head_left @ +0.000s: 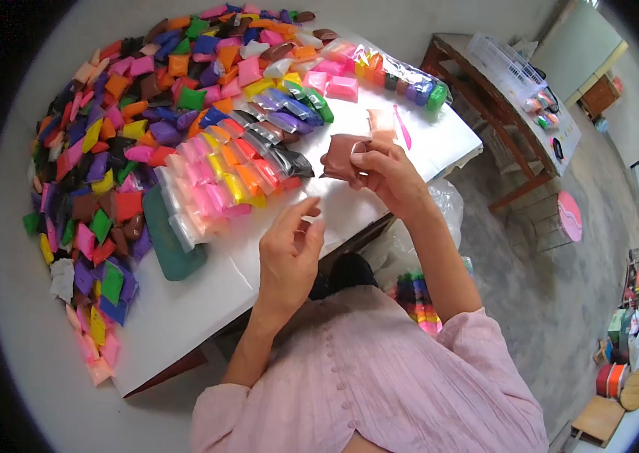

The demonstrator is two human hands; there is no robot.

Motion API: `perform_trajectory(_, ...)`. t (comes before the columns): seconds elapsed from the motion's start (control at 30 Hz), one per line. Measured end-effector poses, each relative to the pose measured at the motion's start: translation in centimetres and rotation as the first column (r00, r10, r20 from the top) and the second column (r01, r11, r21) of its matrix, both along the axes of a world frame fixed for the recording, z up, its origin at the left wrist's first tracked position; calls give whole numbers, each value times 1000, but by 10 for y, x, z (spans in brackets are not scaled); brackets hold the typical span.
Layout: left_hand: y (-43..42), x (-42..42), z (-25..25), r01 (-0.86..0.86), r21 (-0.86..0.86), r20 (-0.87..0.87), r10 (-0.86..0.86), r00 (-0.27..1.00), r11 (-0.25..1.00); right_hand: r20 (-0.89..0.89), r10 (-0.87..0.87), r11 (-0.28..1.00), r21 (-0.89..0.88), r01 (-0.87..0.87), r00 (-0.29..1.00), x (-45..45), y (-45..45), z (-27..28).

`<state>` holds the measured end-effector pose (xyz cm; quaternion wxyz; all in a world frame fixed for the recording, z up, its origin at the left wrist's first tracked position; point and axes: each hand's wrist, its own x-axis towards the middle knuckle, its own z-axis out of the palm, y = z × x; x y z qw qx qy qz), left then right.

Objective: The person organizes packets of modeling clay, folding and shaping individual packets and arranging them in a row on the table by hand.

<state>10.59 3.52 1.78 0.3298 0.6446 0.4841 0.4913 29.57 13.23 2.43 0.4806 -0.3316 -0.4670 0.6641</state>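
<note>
Between the thumb and fingers of my right hand [391,175] is a brown packet [344,157], raised over the white table. My left hand [289,249] hovers near the table's front edge with curled fingers; the thumb and fingertips are apart, and nothing shows between them. Just beyond the brown packet a pale peach packet [382,123] lies beside a pink plastic tool [403,127]. Overlapping rows of coloured packets [217,170] lie left of my hands, with a dark green mat [170,234] partly under them.
A large heap of coloured packets [134,128] covers the table's left and back. A clear bag of packets [391,73] lies at the back right. Across the floor stand a wooden side table [519,98] and a pink-topped stool [569,216]. Plastic bags [444,219] are below the table edge.
</note>
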Motion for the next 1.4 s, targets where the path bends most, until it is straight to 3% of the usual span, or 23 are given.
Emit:
perform_trajectory(0.07,5,8,5,-49,-33,40,50,998,998,-85,31,997,-63,-36,996,4,-4,0)
perform_trajectory(0.2,17,16,4,-42,-15,22,42,999,999,-73,81,990,-111,-89,994,10,-9,-7)
perform_trajectory(0.3,23,20,2,-65,159,-67,76,995,985,-97,58,990,-126,-70,994,6,-15,-10)
perform_trajectory(0.47,23,22,-8,-112,271,-149,157,976,956,5,0,997,-77,0,1000,4,-27,-6)
perform_trajectory(0.57,22,23,-13,-120,274,-178,173,969,954,278,-198,980,85,181,940,5,-41,-1)
perform_trajectory(0.67,21,22,-13,-106,267,-190,160,969,958,527,-509,841,475,261,680,8,-62,-7)
perform_trajectory(0.8,22,24,-19,-39,325,-238,121,964,945,554,-440,862,482,159,706,7,-78,-12)
perform_trajectory(0.93,20,24,-18,63,364,-372,83,925,929,485,-655,650,752,105,580,5,-74,-29)
perform_trajectory(1.03,20,25,-20,93,409,-463,118,879,908,472,-761,513,858,-33,445,2,-75,-37)
perform_trajectory(1.13,19,27,-25,106,457,-534,177,827,883,525,-787,522,847,-103,325,-1,-76,-44)
perform_trajectory(1.23,14,29,-27,133,499,-569,207,796,857,523,-790,528,846,-78,319,-1,-80,-48)
perform_trajectory(1.33,12,26,-23,121,568,-507,230,830,814,503,-458,837,522,165,733,9,-83,-41)
perform_trajectory(1.4,11,25,-18,110,647,-448,259,855,755,402,-282,950,244,195,871,14,-81,-22)
